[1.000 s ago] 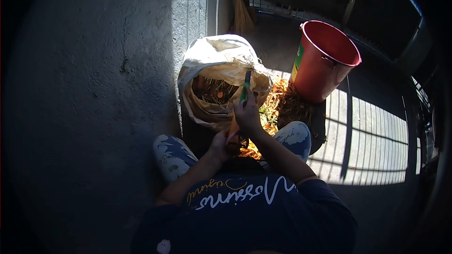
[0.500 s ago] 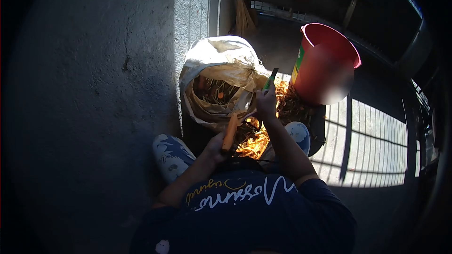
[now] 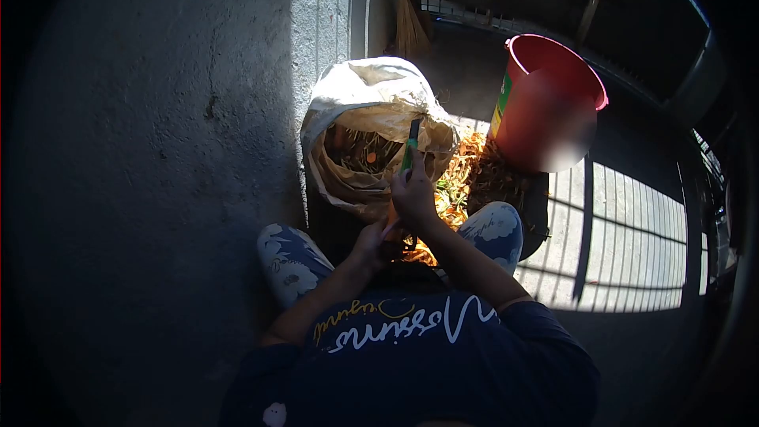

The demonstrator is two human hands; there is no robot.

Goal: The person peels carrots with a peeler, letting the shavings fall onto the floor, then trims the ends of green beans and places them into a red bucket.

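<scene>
My left hand (image 3: pixel 368 250) is closed round the lower part of an orange carrot (image 3: pixel 392 215), which points up and away from me. Over its upper part, my right hand (image 3: pixel 414 196) grips a peeler (image 3: pixel 409 152) with a green and black handle. The handle's dark end sticks up past my fingers, while the working end is hidden by the hand. Bright orange peelings (image 3: pixel 455 190) lie in a heap just beyond and beneath both hands. A pale woven sack (image 3: pixel 368 79) stands in front, its mouth rolled back, with carrots (image 3: pixel 370 156) and stalks inside.
A red bucket (image 3: pixel 531 115) stands at the right behind the peelings. A rough wall (image 3: pixel 190 111) rises along my left. A straw broom (image 3: pixel 409 28) leans at the back. My knees (image 3: pixel 496 237) flank the working area. Barred sunlight (image 3: pixel 624 245) falls on the floor to the right.
My right hand with the peeler has moved left and down towards me, onto the carrot. My left hand stays nearly in place, and the carrot is now mostly covered.
</scene>
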